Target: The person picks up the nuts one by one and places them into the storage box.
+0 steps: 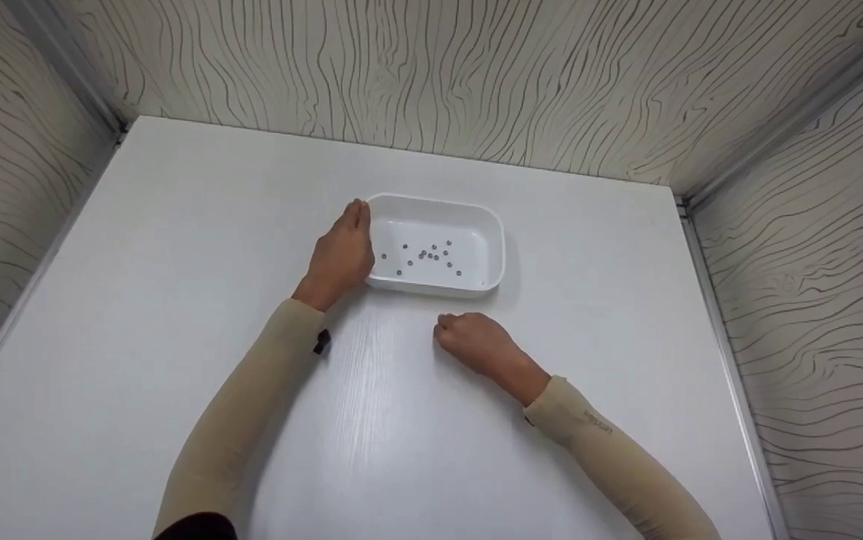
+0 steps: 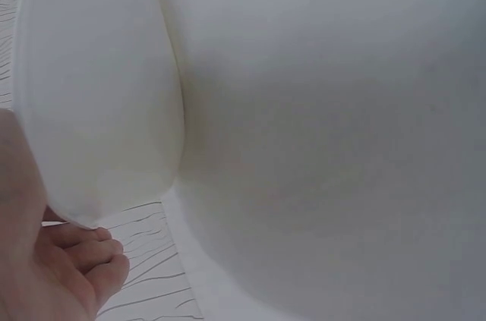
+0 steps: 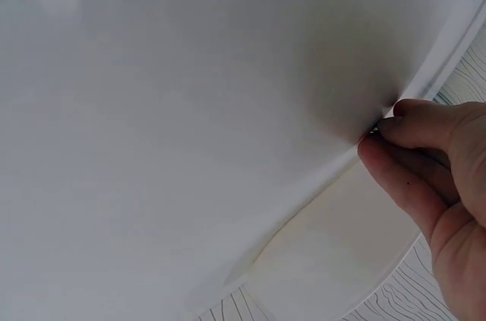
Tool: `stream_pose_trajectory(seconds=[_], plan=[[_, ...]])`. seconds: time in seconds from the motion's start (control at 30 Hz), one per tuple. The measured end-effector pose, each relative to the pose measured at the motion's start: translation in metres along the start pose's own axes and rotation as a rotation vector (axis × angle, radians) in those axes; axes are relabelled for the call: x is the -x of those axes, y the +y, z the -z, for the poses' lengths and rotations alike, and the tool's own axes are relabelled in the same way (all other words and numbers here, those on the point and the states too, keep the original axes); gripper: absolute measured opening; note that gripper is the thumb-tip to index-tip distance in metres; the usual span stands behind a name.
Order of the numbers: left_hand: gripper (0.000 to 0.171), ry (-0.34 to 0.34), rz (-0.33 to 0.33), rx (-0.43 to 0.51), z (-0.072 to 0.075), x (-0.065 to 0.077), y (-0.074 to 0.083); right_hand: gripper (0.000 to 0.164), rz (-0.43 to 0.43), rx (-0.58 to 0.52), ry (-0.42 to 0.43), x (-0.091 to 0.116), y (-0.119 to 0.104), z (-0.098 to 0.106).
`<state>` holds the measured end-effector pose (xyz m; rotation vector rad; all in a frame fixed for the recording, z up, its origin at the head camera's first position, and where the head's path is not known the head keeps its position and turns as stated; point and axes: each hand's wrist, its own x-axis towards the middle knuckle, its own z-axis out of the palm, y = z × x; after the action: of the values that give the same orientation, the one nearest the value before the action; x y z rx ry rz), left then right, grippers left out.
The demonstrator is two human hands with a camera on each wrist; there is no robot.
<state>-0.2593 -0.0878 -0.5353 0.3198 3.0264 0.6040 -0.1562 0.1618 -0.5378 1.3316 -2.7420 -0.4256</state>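
A white rectangular tray (image 1: 438,288) with rounded corners stands on the table, several small grey beads (image 1: 430,256) scattered over its floor. My left hand (image 1: 341,255) holds the tray's left end; in the left wrist view its fingers (image 2: 102,256) bend at the rim beside the tray's outer wall. In front of the tray, my right hand (image 1: 480,345) is low over the table, apart from the tray. Its thumb and forefinger pinch a tiny shiny bead (image 3: 373,130), mostly hidden by the fingertips.
The white table (image 1: 371,435) carries the tray near its middle. Panels with a wood-grain line pattern (image 1: 401,75) rise behind it and at both sides, with metal rails (image 1: 738,397) along the side edges.
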Motion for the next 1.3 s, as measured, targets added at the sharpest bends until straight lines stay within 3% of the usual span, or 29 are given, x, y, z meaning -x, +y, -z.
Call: stream_pose_trajectory(seconds=[0.27,0.57,1.07,1.3], plan=[[0.057,0.021,-0.020,-0.049,0.000,-0.001,0.000,0.015,-0.008,-0.094,-0.009,0.001,0.008,0.003],[0.057,0.022,-0.016,-0.060,-0.001,-0.002,0.000,0.014,0.012,-0.049,0.013,0.001,0.007,0.001],[0.058,0.018,-0.009,-0.034,0.000,-0.001,-0.002,0.018,0.030,-0.119,0.061,0.002,0.012,0.002],[0.056,0.052,-0.041,-0.025,-0.002,-0.001,-0.003,0.015,-0.007,-0.229,0.106,0.005,0.015,0.005]])
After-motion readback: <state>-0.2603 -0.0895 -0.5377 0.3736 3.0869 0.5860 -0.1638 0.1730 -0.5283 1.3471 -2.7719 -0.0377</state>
